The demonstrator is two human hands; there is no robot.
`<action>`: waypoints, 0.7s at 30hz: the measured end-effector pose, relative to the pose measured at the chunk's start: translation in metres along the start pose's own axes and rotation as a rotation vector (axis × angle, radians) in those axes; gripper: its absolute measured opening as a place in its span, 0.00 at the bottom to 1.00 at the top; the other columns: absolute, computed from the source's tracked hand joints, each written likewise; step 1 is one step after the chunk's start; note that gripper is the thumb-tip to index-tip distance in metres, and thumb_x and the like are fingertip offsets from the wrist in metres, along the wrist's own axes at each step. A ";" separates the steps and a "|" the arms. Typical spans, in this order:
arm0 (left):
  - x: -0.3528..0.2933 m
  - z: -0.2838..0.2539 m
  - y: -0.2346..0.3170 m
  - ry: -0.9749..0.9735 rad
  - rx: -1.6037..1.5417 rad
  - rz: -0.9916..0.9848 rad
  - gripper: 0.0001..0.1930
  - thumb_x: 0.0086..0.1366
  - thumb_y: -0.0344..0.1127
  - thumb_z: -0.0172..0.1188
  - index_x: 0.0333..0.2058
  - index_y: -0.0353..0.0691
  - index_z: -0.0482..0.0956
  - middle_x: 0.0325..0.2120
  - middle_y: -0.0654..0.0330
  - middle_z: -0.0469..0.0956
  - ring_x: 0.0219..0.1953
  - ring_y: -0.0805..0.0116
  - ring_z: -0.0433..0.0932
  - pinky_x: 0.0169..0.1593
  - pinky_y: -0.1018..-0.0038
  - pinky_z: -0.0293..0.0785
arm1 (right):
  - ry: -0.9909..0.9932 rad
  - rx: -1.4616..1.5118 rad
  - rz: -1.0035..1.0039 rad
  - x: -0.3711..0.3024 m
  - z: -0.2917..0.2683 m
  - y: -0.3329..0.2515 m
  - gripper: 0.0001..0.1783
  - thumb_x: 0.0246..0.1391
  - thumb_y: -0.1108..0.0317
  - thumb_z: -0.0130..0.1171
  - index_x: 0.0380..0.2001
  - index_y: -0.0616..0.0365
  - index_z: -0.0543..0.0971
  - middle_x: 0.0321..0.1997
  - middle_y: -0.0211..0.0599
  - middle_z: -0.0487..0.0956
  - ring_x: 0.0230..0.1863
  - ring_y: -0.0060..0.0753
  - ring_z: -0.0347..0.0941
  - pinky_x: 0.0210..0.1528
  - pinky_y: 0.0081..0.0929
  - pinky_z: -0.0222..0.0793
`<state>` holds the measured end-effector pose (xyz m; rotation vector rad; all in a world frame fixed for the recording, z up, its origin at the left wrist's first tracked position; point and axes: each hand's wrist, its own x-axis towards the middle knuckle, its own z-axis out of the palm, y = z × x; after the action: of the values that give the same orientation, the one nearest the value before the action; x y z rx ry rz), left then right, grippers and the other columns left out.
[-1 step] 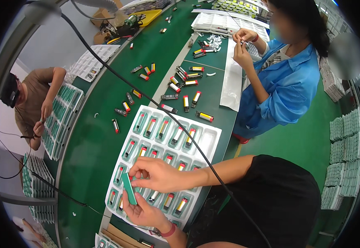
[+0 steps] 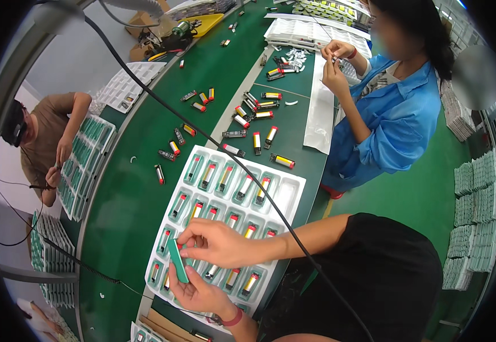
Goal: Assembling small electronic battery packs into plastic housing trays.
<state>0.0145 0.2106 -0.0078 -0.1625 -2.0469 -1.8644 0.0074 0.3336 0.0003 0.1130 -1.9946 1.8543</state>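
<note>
My left hand [image 2: 202, 293], with a red band at the wrist, holds a flat green strip [image 2: 177, 262] upright over the near corner of a white compartment tray [image 2: 286, 191]. My right hand [image 2: 219, 242] reaches in from the right and pinches the strip's upper end with its fingertips. The tray lies on the green table [image 2: 128, 216]. Several of its pockets hold small metal modules [image 2: 244, 187] with red or yellow ends.
Loose modules [image 2: 257, 142] lie scattered on the table beyond the tray. A black cable [image 2: 202, 134] crosses the view diagonally. A person in blue [image 2: 396, 119] handles a small part at the upper right. Another person [image 2: 48, 137] works at green trays [image 2: 85, 165] on the left.
</note>
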 end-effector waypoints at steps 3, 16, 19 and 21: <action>0.002 0.002 0.000 0.044 -0.040 -0.049 0.17 0.67 0.25 0.54 0.53 0.24 0.70 0.46 0.45 0.77 0.46 0.62 0.78 0.49 0.72 0.73 | 0.024 -0.029 -0.070 -0.015 0.016 -0.001 0.16 0.56 0.66 0.62 0.45 0.63 0.76 0.38 0.38 0.69 0.40 0.34 0.69 0.42 0.26 0.67; 0.011 -0.038 -0.006 -0.422 -0.037 -0.235 0.15 0.67 0.24 0.52 0.52 0.26 0.71 0.42 0.53 0.77 0.42 0.68 0.78 0.46 0.75 0.74 | -0.490 -0.248 0.068 0.012 -0.042 -0.014 0.16 0.54 0.66 0.62 0.43 0.63 0.75 0.32 0.43 0.76 0.32 0.44 0.75 0.37 0.37 0.69; 0.007 -0.041 -0.017 -0.479 0.002 -0.188 0.13 0.67 0.24 0.51 0.50 0.28 0.73 0.41 0.53 0.77 0.39 0.69 0.79 0.38 0.75 0.77 | -0.518 -0.336 -0.130 0.002 -0.042 0.001 0.16 0.55 0.64 0.61 0.42 0.64 0.74 0.32 0.45 0.76 0.37 0.49 0.75 0.40 0.40 0.68; 0.003 -0.037 -0.009 -0.488 0.031 -0.174 0.12 0.67 0.25 0.52 0.48 0.29 0.74 0.40 0.53 0.77 0.36 0.69 0.78 0.36 0.76 0.77 | -0.609 -0.297 -0.009 0.001 -0.046 0.001 0.16 0.56 0.64 0.60 0.41 0.65 0.74 0.34 0.47 0.76 0.39 0.51 0.74 0.42 0.41 0.68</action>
<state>0.0157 0.1723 -0.0131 -0.4870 -2.4753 -2.0488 0.0171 0.3790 0.0006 0.6646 -2.6365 1.6141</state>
